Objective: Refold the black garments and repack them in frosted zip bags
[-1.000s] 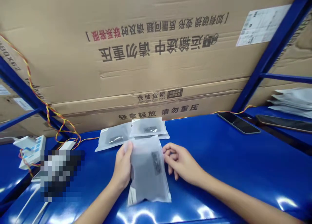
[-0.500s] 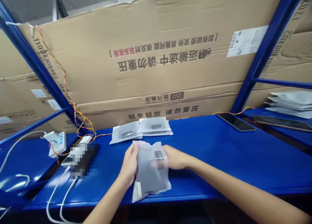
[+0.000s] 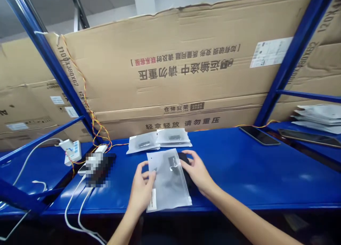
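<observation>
Blue shelf (image 3: 239,172): left hand (image 3: 143,186) pinching frosted pouch (image 3: 169,184) (right hand (image 3: 197,172): black item (image 3: 189,184)).

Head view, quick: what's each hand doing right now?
Left hand: closed, thumb pinching the left side of the frosted bag.
Right hand: closed, holding a black item at the bag's zip edge.

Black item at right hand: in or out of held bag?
At least partly out: the black item shows bare past the zip edge of the frosted bag. Can't tell whether the rest is inside.
</observation>
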`<state>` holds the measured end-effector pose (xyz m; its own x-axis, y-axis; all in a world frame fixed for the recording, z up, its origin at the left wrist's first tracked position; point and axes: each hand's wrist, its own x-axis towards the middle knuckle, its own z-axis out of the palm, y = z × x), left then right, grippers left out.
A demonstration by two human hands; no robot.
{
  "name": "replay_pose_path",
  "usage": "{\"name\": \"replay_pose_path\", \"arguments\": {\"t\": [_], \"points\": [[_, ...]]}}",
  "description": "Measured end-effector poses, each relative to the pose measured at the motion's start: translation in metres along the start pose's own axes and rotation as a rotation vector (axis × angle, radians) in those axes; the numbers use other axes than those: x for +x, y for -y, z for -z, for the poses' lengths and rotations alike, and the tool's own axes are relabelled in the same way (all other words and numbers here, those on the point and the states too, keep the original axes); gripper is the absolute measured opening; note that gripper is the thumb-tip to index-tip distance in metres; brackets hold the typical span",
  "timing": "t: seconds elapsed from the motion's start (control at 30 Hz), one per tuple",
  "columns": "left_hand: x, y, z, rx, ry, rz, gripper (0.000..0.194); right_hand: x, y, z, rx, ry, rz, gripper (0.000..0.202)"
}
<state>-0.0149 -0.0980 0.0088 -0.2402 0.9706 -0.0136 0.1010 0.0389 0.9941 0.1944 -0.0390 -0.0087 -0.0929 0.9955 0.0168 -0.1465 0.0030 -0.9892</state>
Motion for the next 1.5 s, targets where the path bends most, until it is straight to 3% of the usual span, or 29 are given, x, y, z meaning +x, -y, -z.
{"name": "replay_pose_path", "arguments": {"t": [0.1, 0.23, 0.33, 0.4, 0.5, 0.6, 0.67, 0.77, 0.9, 1.0, 1.13, 1.27, 1.37, 1.43, 1.5], "points": [[0.015, -0.002, 0.026, 0.025, -0.065, -0.04, 0.078, -0.006, -0.004, 0.014, 0.024, -0.179, 0.028, 0.054], [0.039, -0.002, 0.062, 0.128, -0.201, -0.067, 0.078, -0.013, -0.007, 0.035, -0.089, -0.243, -0.032, 0.048], [0.043, -0.001, 0.069, 0.275, -0.312, -0.127, 0.072, -0.019, -0.007, 0.044, -0.239, -0.274, 0.006, 0.044], [0.035, -0.002, 0.06, 0.362, -0.376, -0.199, 0.066, -0.024, -0.004, 0.046, -0.525, -0.328, 0.181, 0.033], [0.009, 0.0, 0.03, 0.468, -0.438, -0.383, 0.053, -0.035, 0.001, 0.045, -0.962, -0.369, 0.561, 0.032], [-0.021, 0.006, -0.011, 0.569, -0.373, -0.675, 0.032, -0.046, 0.003, 0.04, -1.098, -0.132, 0.744, 0.051], [-0.035, 0.011, -0.037, 0.552, -0.31, -0.734, 0.024, -0.048, 0.002, 0.041, -1.114, 0.005, 0.731, 0.038], [-0.044, 0.013, -0.068, 0.521, -0.222, -0.753, 0.019, -0.041, 0.007, 0.051, -0.942, -0.025, 0.572, 0.017], [-0.041, 0.011, -0.097, 0.518, -0.107, -0.727, 0.016, -0.031, 0.02, 0.067, -0.58, -0.082, 0.273, 0.028], [-0.035, 0.013, -0.112, 0.52, -0.11, -0.624, 0.035, -0.03, 0.022, 0.073, -0.407, -0.093, 0.204, 0.037], [-0.025, 0.025, -0.117, 0.671, -0.029, -0.602, 0.043, -0.029, 0.01, 0.099, -0.27, -0.39, 0.192, 0.043], [-0.015, 0.035, -0.102, 0.785, 0.019, -0.634, 0.043, -0.032, -0.007, 0.146, -0.66, -0.618, 0.197, 0.042], [-0.008, 0.038, -0.086, 0.813, 0.035, -0.666, 0.035, -0.042, -0.011, 0.157, -0.955, -0.583, 0.408, 0.031], [-0.005, 0.039, -0.078, 0.824, 0.06, -0.698, 0.031, -0.05, -0.009, 0.145, -0.989, -0.515, 0.521, 0.028], [-0.003, 0.039, -0.073, 0.83, 0.07, -0.731, 0.027, -0.055, -0.008, 0.123, -1.006, -0.447, 0.541, 0.035]]}}
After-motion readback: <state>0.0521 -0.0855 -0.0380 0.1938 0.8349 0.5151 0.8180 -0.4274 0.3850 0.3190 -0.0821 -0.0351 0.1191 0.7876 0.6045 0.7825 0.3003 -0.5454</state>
